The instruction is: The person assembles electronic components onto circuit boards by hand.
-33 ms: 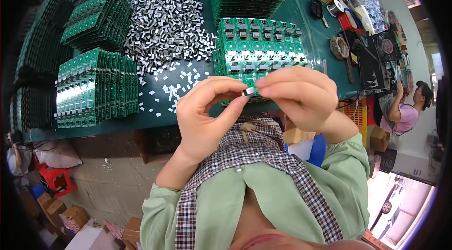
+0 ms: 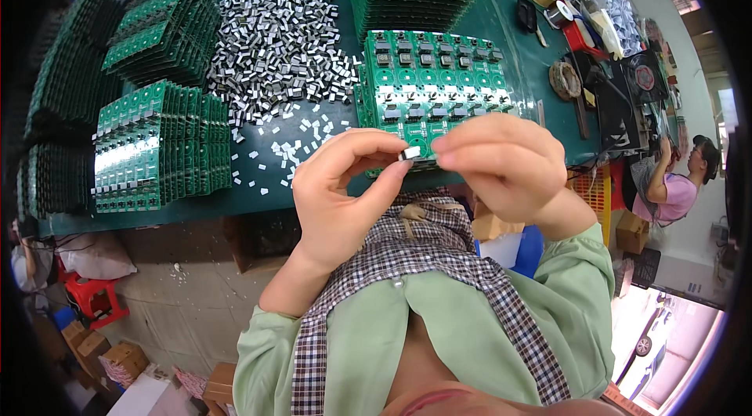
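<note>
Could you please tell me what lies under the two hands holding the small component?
Beneath the left hand and right hand pinching the small component lies a green circuit board panel; its near edge is covered.

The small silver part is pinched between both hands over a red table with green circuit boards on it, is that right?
Not quite: the head view shows the table is dark green, not red. The small silver part is pinched between the left hand and right hand, with green circuit boards there.

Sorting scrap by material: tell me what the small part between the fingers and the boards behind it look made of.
Small part: likely shiny metal with a dark plastic body; it glints silver.
Boards: seemingly rigid green circuit laminate, glossy, carrying dark components.
</note>
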Demonstrator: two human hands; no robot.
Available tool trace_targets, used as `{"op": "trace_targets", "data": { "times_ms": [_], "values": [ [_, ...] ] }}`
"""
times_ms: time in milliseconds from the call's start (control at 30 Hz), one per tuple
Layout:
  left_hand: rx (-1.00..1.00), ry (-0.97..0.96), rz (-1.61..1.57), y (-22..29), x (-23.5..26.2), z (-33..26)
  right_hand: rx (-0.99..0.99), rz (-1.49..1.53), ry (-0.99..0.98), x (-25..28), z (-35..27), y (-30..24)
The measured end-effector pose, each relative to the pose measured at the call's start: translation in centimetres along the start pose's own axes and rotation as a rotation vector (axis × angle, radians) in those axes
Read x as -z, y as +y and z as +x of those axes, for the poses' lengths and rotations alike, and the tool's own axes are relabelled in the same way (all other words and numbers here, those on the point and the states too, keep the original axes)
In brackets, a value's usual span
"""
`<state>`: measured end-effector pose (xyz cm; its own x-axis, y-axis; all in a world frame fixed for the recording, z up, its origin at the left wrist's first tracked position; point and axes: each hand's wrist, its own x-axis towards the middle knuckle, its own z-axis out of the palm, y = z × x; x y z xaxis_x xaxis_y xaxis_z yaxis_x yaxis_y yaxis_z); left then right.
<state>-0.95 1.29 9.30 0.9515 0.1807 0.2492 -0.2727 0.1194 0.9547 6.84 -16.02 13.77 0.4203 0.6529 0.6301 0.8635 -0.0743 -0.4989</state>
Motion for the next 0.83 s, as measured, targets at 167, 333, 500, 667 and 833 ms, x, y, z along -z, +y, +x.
{"op": "trace_targets", "data": {
  "times_ms": [167, 333, 500, 667, 833],
  "values": [
    [0.105, -0.097, -0.345, -0.1, 0.4, -0.3, -0.134, -0.016, -0.009, -0.3, -0.4, -1.3],
    [0.147, -0.164, -0.489, -0.3, 0.0, -0.7, -0.058, 0.021, 0.026, -1.1, -0.6, -0.5],
    [-0.169, 0.056, 0.129, -0.5, -0.7, -1.2, -0.123, 0.038, 0.040, -1.4, -0.6, -1.0],
    [-0.281, 0.007, 0.220, -1.0, -0.2, -1.0, -0.125, 0.050, 0.004, -1.0, -0.8, -0.8],
    [0.072, -0.121, -0.251, -1.3, 0.1, -1.1, -0.326, 0.301, -0.094, -0.7, -1.2, -0.4]
  ]
}}
